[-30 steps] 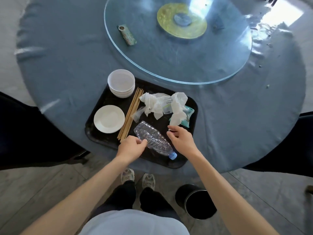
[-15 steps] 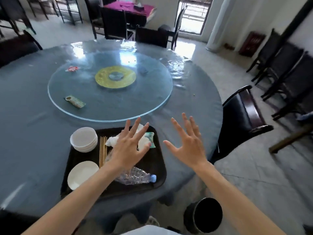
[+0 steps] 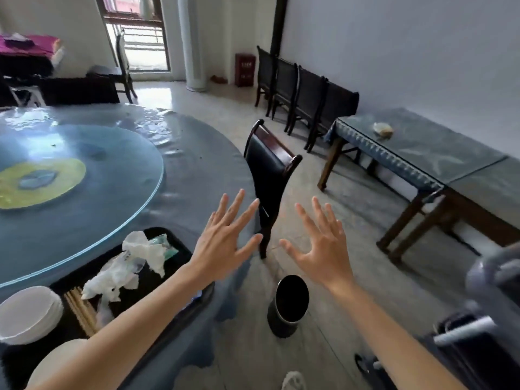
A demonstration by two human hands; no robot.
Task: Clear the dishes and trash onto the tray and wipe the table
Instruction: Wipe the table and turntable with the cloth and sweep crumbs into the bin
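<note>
Both hands lifted and spread, holding nothing

The left hand [image 3: 225,243] and right hand [image 3: 320,249] hover with fingers straight and apart, off the bench [image 3: 197,170] edge. The tray [image 3: 180,249] sits at 8 o'clock of the left hand, with tissues [image 3: 135,263], chopsticks [image 3: 81,311] and stacked bowls [image 3: 28,313]. I judge the tissues light and soft and the bowls fragile, so take the tray by both short rims. Compared with half a second ago, the view has turned right, toward the side table [image 3: 422,147].
</note>
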